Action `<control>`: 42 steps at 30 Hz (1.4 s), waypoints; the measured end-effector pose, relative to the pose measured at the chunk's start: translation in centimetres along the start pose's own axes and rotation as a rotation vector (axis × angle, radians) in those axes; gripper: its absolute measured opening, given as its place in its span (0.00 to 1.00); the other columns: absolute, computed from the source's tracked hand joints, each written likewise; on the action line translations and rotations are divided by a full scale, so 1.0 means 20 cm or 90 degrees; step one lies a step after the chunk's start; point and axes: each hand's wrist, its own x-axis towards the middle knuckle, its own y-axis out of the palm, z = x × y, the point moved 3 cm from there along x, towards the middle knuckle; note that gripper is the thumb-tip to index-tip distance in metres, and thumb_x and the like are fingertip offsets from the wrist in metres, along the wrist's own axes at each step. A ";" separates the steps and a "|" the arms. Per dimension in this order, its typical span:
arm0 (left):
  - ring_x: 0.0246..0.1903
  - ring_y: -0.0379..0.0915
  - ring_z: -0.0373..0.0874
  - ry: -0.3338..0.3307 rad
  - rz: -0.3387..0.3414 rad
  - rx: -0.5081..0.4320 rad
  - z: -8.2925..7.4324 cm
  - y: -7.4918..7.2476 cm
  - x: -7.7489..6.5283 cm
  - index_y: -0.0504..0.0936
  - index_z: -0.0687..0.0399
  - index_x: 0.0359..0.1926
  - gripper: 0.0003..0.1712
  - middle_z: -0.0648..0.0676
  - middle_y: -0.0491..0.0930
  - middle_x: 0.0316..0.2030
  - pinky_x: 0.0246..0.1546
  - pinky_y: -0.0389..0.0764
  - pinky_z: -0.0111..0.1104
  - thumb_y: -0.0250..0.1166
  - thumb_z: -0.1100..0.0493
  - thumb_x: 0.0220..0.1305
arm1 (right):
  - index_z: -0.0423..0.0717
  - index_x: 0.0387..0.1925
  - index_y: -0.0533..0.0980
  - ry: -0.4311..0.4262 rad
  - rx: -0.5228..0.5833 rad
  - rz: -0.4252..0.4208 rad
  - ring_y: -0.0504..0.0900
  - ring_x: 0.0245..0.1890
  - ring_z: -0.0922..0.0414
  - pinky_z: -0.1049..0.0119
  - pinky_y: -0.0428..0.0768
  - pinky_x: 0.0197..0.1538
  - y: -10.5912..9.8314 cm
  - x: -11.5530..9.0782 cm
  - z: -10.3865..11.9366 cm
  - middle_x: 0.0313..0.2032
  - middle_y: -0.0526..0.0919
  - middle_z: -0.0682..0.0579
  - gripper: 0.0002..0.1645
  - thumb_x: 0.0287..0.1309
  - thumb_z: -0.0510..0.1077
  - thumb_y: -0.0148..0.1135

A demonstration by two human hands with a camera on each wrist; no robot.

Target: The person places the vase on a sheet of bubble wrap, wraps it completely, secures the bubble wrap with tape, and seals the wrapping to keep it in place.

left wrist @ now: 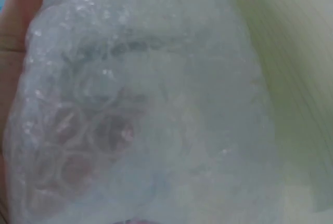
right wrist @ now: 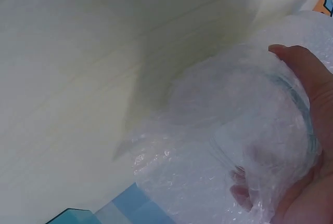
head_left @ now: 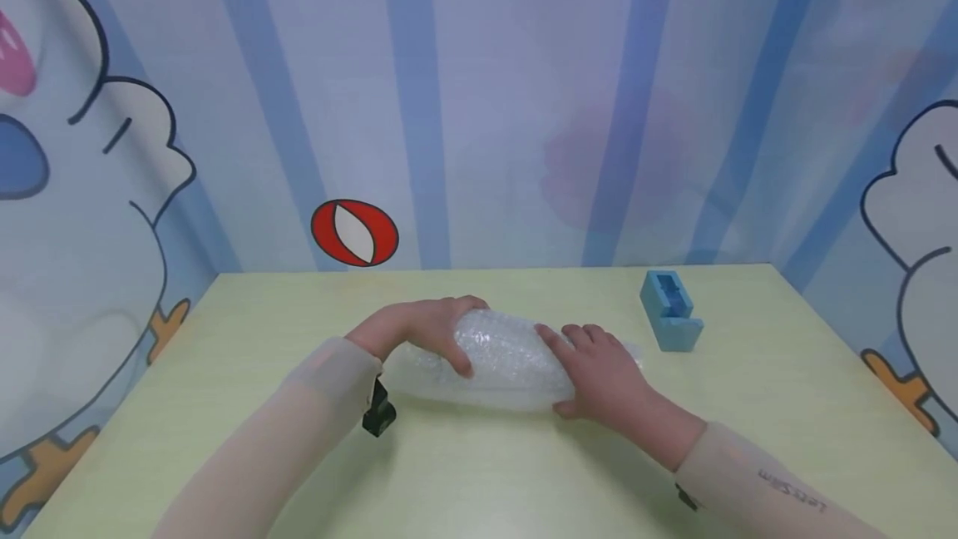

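Partly closed toward opposite ends, your left hand [head_left: 430, 327] and right hand [head_left: 609, 374] grip a bubble-wrapped bundle [head_left: 505, 364] left of the blue stand [head_left: 669, 314], head view. Left-wrist view: your hand borders the bundle. Right-wrist view: thumb [right wrist: 301, 64] and fingers [right wrist: 240, 195] curl round one end.

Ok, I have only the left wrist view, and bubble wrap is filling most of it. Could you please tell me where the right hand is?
Observer: The right hand holds the bubble wrap toward its other end, on the right in the head view.

Operator: Thank you. And on which side is the thumb of that hand?

Observer: In the head view, its thumb lies at the near edge of the wrap.

Operator: Is there also some other object standing on the table?

Observer: Yes, a light-blue stepped object stands on the table toward the far right, apart from both hands.
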 end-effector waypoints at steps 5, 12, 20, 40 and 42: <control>0.63 0.68 0.53 0.002 -0.004 -0.019 0.01 0.00 0.01 0.57 0.48 0.76 0.53 0.56 0.69 0.67 0.62 0.80 0.48 0.76 0.53 0.53 | 0.43 0.71 0.69 -0.001 0.019 0.011 0.79 0.55 0.40 0.46 0.82 0.60 0.01 0.02 -0.03 0.57 0.80 0.39 0.57 0.41 0.56 0.84; 0.63 0.67 0.53 -0.012 -0.011 -0.059 0.03 0.00 0.01 0.54 0.44 0.77 0.53 0.57 0.68 0.67 0.63 0.79 0.49 0.74 0.50 0.57 | 0.44 0.70 0.70 0.000 0.060 0.053 0.80 0.52 0.40 0.45 0.84 0.55 0.00 0.07 -0.06 0.56 0.82 0.41 0.53 0.43 0.55 0.82; 0.65 0.67 0.54 -0.020 -0.011 -0.056 0.03 -0.01 0.01 0.57 0.44 0.77 0.51 0.57 0.68 0.68 0.65 0.77 0.51 0.73 0.48 0.58 | 0.44 0.71 0.69 0.018 0.090 0.107 0.80 0.54 0.40 0.43 0.83 0.57 -0.01 0.11 -0.07 0.59 0.82 0.41 0.54 0.43 0.54 0.82; 0.77 0.56 0.57 0.015 -0.081 0.019 0.02 0.00 -0.04 0.57 0.43 0.80 0.50 0.55 0.59 0.79 0.76 0.62 0.59 0.72 0.45 0.63 | 0.44 0.73 0.67 0.023 0.111 0.145 0.80 0.54 0.39 0.42 0.83 0.55 -0.03 0.14 -0.09 0.61 0.81 0.39 0.55 0.45 0.54 0.81; 0.78 0.56 0.57 0.015 -0.100 0.050 0.00 0.00 -0.05 0.58 0.45 0.80 0.49 0.56 0.60 0.79 0.76 0.62 0.58 0.71 0.44 0.63 | 0.44 0.73 0.67 0.024 0.114 0.150 0.80 0.54 0.39 0.42 0.83 0.55 -0.03 0.14 -0.10 0.61 0.81 0.39 0.55 0.45 0.54 0.81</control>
